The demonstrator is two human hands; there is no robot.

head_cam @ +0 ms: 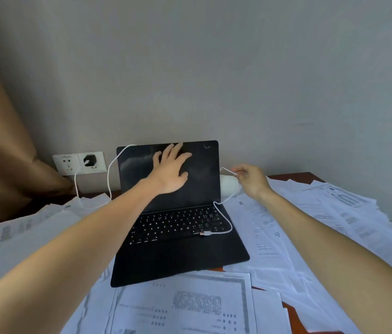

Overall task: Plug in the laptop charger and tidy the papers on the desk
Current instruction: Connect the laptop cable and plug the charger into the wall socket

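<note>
Plug (204,233) is lying crosswise at keyboard's (173,225) right edge, nearest right hand (250,180), which is pinching cable (226,169). Left hand (169,171) is pressing screen (202,184), fingers spread.

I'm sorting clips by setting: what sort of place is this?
Probably a work desk in a home or office, pushed against a wall. An open laptop sits among strewn printed papers, and a charger is plugged into a socket.
</note>
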